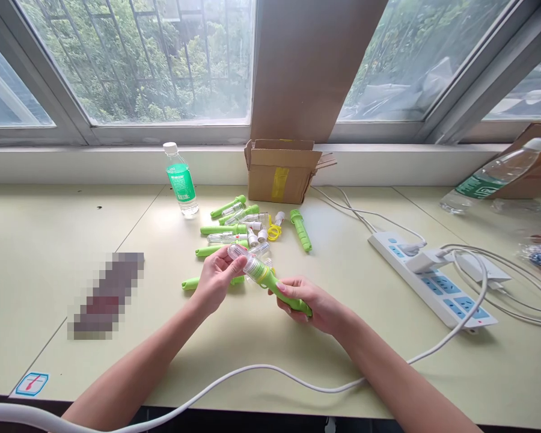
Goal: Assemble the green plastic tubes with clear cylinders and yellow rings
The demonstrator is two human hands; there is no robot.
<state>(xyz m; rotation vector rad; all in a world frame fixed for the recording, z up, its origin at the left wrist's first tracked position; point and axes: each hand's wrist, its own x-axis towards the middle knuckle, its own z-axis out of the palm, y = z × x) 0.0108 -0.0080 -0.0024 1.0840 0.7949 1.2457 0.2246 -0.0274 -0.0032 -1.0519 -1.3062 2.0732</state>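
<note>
Between my hands is a green light stick [296, 300], tilted, with a clear ribbed cover [247, 260] at its upper end and a yellow ring where the two meet. My left hand [217, 273] is closed around the clear cover. The green handle is gripped by my right hand [313, 304], lower and to the right. Just beyond my hands lie several green handles [223, 230], clear covers [220, 238], white lamp pieces [252, 237] and a yellow cord [275, 231]. My left hand partly hides some of them. Another green handle [301, 230] lies apart to the right.
A cardboard box [279, 174] and a water bottle [181, 180] stand at the back. To the right are a power strip [426, 282] with chargers, looped cables and another bottle [487, 177]. A white cable [252, 368] crosses the front. A blurred-out object [108, 294] lies left.
</note>
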